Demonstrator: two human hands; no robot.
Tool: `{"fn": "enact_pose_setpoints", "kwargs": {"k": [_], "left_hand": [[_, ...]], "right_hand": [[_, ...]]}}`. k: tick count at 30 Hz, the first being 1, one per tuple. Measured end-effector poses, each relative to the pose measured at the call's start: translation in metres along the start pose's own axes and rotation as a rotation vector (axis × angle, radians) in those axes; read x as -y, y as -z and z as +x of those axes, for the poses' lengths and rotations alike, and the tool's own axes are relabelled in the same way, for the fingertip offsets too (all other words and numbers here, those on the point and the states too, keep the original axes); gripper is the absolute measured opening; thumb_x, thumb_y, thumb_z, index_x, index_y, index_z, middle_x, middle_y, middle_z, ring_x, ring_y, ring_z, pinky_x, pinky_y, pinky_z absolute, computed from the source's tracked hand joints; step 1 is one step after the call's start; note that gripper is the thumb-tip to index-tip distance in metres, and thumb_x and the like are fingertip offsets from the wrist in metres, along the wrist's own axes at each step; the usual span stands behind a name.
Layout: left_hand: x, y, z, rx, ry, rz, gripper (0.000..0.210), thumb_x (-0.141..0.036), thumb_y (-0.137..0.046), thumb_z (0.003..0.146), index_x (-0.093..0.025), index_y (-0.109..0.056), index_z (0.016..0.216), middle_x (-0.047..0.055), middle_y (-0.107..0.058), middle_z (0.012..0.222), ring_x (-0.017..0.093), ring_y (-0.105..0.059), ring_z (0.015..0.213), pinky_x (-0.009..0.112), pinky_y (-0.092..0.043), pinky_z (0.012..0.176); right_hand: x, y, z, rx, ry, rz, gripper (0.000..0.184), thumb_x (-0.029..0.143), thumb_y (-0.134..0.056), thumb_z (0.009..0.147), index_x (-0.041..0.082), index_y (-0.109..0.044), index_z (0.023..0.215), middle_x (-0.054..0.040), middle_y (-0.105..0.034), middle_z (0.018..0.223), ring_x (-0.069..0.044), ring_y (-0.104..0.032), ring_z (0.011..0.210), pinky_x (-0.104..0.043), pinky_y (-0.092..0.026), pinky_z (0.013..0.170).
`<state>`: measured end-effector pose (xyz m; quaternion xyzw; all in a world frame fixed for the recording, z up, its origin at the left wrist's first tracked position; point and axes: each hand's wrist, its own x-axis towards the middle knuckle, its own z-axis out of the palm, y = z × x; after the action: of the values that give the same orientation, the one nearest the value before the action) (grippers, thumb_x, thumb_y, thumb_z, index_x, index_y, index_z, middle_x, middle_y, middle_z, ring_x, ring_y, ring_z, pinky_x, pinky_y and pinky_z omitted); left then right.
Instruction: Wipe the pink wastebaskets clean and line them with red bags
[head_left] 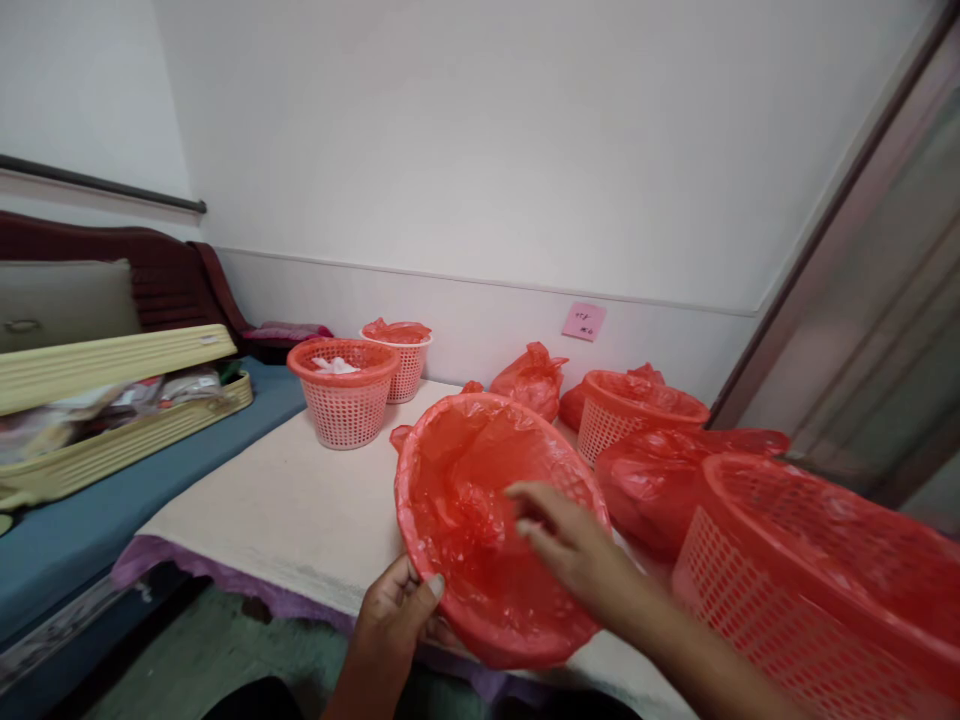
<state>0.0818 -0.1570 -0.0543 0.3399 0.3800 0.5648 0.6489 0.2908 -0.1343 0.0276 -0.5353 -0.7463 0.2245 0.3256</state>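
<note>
A basket lined with a red plastic bag (450, 470) is tilted toward me at the table's front edge, its opening facing up and toward me. My left hand (405, 605) grips its near-left rim, thumb on the outer edge of the bag and fingers underneath. Over the basket's opening hovers my right hand (559, 535), slightly blurred, index finger stretched out and the others loosely bent, with nothing visible in it. The bag is folded over the rim all round, and its bottom lies crumpled inside.
On the cream-covered table (300, 510) stand a pink basket (349, 410) and a white-rimmed basket (409, 370). To the right are a bag-lined basket (600, 420), filled red bags (652, 490) and a large red basket (787, 610). A yellow case (127, 440) lies open on a blue bed.
</note>
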Motion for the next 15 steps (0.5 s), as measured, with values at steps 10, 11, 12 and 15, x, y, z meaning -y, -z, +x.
{"fn": "enact_pose_setpoints", "kwargs": {"k": [10, 11, 12, 15], "left_hand": [[-0.003, -0.003, -0.016, -0.042, 0.046, -0.121, 0.033, -0.043, -0.084, 0.056, -0.018, -0.065, 0.067, -0.003, -0.061, 0.051, 0.01, -0.054, 0.044, 0.022, -0.046, 0.047], [-0.003, -0.001, -0.016, -0.046, 0.051, -0.134, 0.034, -0.043, -0.084, 0.056, -0.018, -0.065, 0.068, -0.003, -0.061, 0.051, 0.01, -0.054, 0.044, 0.022, -0.046, 0.048], [-0.003, 0.001, -0.016, -0.049, 0.056, -0.145, 0.034, -0.043, -0.084, 0.056, -0.018, -0.065, 0.069, -0.003, -0.062, 0.052, 0.01, -0.054, 0.044, 0.022, -0.047, 0.048], [-0.004, 0.005, -0.014, -0.041, 0.068, -0.158, 0.035, -0.043, -0.084, 0.057, -0.017, -0.066, 0.072, -0.001, -0.063, 0.055, 0.011, -0.056, 0.047, 0.023, -0.048, 0.05]], "right_hand": [[-0.011, -0.085, 0.059, 1.078, -0.254, -0.159, 0.028, 0.005, -0.052, 0.062, 0.018, -0.063, 0.084, 0.0064, -0.053, 0.063, -0.011, -0.052, 0.056, -0.022, -0.045, 0.055], [-0.014, -0.087, 0.063, 1.108, -0.278, -0.147, 0.028, 0.005, -0.051, 0.063, 0.018, -0.062, 0.086, 0.0067, -0.052, 0.063, -0.01, -0.051, 0.055, -0.021, -0.045, 0.054], [-0.015, -0.088, 0.066, 1.123, -0.29, -0.137, 0.027, 0.006, -0.051, 0.065, 0.018, -0.061, 0.087, 0.0067, -0.052, 0.064, -0.01, -0.051, 0.055, -0.021, -0.046, 0.055], [-0.015, -0.089, 0.069, 1.097, -0.261, -0.138, 0.014, 0.011, -0.05, 0.075, 0.018, -0.058, 0.084, 0.006, -0.051, 0.067, -0.009, -0.05, 0.058, -0.021, -0.044, 0.059]]}}
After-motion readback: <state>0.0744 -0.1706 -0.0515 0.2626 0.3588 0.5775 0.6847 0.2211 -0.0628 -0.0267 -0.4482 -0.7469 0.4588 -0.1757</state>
